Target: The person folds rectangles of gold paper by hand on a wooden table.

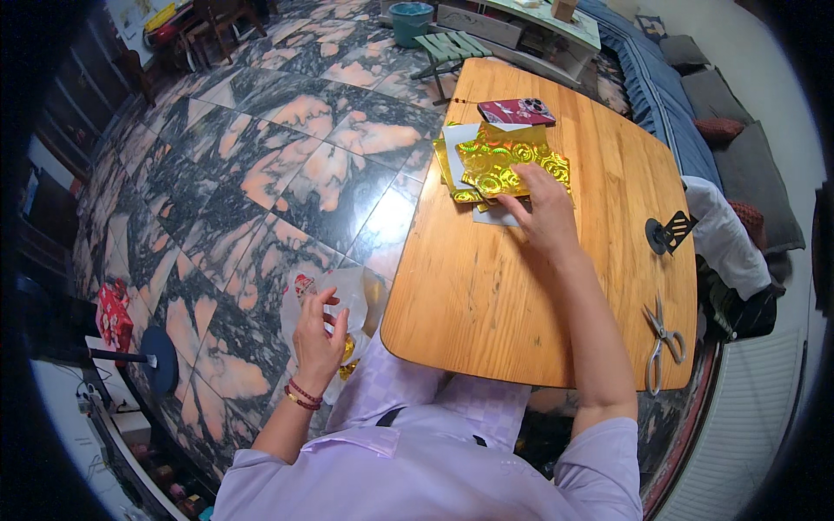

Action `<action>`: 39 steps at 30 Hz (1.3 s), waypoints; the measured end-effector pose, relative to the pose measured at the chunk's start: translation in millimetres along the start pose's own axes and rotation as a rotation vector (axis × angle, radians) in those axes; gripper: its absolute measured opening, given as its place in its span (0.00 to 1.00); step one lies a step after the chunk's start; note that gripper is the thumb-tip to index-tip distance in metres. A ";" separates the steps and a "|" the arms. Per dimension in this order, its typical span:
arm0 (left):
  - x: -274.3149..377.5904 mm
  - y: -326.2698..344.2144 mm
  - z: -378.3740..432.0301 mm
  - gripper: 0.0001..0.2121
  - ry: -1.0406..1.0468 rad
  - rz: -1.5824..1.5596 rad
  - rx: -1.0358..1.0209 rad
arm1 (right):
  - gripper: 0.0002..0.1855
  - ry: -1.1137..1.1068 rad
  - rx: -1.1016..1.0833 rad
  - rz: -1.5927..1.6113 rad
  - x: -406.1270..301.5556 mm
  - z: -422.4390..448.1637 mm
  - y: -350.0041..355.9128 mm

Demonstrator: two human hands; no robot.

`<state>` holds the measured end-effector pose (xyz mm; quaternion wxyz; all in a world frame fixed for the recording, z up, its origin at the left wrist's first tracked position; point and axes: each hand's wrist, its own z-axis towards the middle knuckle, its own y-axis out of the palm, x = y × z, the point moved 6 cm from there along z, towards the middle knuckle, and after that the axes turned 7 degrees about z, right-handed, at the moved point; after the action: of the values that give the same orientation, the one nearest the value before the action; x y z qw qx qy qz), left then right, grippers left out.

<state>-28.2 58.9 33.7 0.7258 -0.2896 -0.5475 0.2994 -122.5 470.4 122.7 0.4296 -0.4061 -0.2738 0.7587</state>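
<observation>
My right hand (548, 211) is over the near right side of a loose stack of shiny gold foil sheets (498, 163). Its thumb and fingertips are apart at the top sheet's edge. White paper (459, 142) shows between the sheets at the left, and a pale sheet (493, 216) pokes out below. Off the table's left edge, my left hand (319, 342) hangs with its fingers bent and apart, nothing visible between them. Just beyond it is a translucent plastic bag (355, 301) with red print. Gold foil pieces (348, 358) show beside that hand, partly covered by it.
On the wooden table (482, 299) lie a phone in a dark red case (517, 111), a black stand (668, 233) and metal scissors (662, 338) near the right edge. Beyond the table stand a folding stool (451, 47) and a green bin (410, 25). A blue-covered sofa (671, 111) runs along the right.
</observation>
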 end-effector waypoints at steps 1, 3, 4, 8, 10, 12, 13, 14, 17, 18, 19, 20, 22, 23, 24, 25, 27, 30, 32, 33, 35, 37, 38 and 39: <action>-1.3 1.5 -0.4 0.19 0.002 0.006 -0.013 | 0.25 -0.028 -0.015 -0.024 -1.0 -1.5 4.1; 0.7 1.7 0.7 0.18 -0.021 -0.007 -0.037 | 0.24 -0.036 -0.046 -0.045 -0.7 -7.7 11.7; 1.9 2.1 1.3 0.18 -0.033 -0.014 -0.049 | 0.24 -0.014 -0.071 -0.026 -1.4 -9.6 14.9; 7.8 4.9 2.4 0.17 -0.006 -0.007 -0.048 | 0.24 0.054 -0.078 0.016 0.4 -11.7 18.4; 10.3 7.2 4.0 0.16 -0.015 -0.004 -0.070 | 0.25 -0.002 -0.051 -0.034 -7.4 -9.2 15.1; 12.0 7.7 4.4 0.15 0.016 0.015 -0.062 | 0.26 -0.034 -0.041 -0.069 -14.8 -6.3 13.0; 12.7 7.9 4.1 0.15 0.031 0.025 -0.058 | 0.27 -0.039 -0.045 -0.079 -17.9 -4.7 12.9; 12.6 8.5 3.6 0.14 0.037 0.029 -0.060 | 0.28 -0.043 -0.048 -0.088 -19.8 -3.3 13.6; 13.8 9.8 4.0 0.13 0.060 0.041 -0.068 | 0.29 -0.049 -0.069 -0.140 -20.4 0.1 14.7; 14.0 9.8 3.5 0.13 0.063 0.050 -0.070 | 0.29 -0.051 -0.060 -0.150 -21.7 0.9 15.8; 14.3 9.7 3.2 0.13 0.067 0.059 -0.073 | 0.29 -0.053 -0.051 -0.159 -23.8 1.2 16.9; 14.8 8.9 3.5 0.12 0.066 0.059 -0.077 | 0.29 -0.054 -0.042 -0.170 -25.9 2.0 18.0; 15.8 8.2 4.4 0.11 0.065 0.055 -0.087 | 0.27 -0.052 -0.020 -0.210 -31.6 4.9 19.5; 15.8 9.0 4.3 0.11 0.079 0.066 -0.085 | 0.26 -0.051 -0.008 -0.231 -33.1 5.6 19.9; 15.2 9.2 4.4 0.11 0.093 0.078 -0.081 | 0.25 -0.045 -0.011 -0.243 -32.6 6.5 21.4; 15.1 9.1 4.4 0.10 0.107 0.091 -0.076 | 0.24 -0.039 -0.015 -0.255 -31.0 6.7 23.1; 16.3 8.6 4.3 0.10 0.099 0.084 -0.080 | 0.21 -0.028 -0.015 -0.245 -27.6 6.4 24.0; 19.2 7.0 5.2 0.10 0.103 0.077 -0.095 | 0.16 0.009 -0.011 -0.160 -22.0 4.9 22.0; 20.6 8.0 6.5 0.09 0.121 0.077 -0.096 | 0.13 0.059 -0.012 -0.080 -18.0 4.4 21.1; 21.4 7.2 7.5 0.09 0.134 0.082 -0.088 | 0.12 0.070 -0.013 -0.097 -17.1 4.5 21.8; 23.3 6.5 9.0 0.09 0.148 0.078 -0.085 | 0.10 0.091 -0.016 -0.131 -15.5 4.0 22.4; 26.5 5.7 11.1 0.09 0.149 0.060 -0.092 | 0.11 0.116 0.031 -0.019 -14.3 4.1 17.6; 28.4 4.9 11.9 0.09 0.159 0.056 -0.088 | 0.11 0.128 0.055 0.036 -12.8 3.5 14.3; 30.9 4.2 13.6 0.10 0.173 0.050 -0.083 | 0.12 0.163 0.079 0.101 -8.6 2.4 9.5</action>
<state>-35.0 86.1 52.8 0.7501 -0.3578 -0.4871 0.2684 -126.0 458.1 119.9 0.4271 -0.4625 -0.1870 0.7541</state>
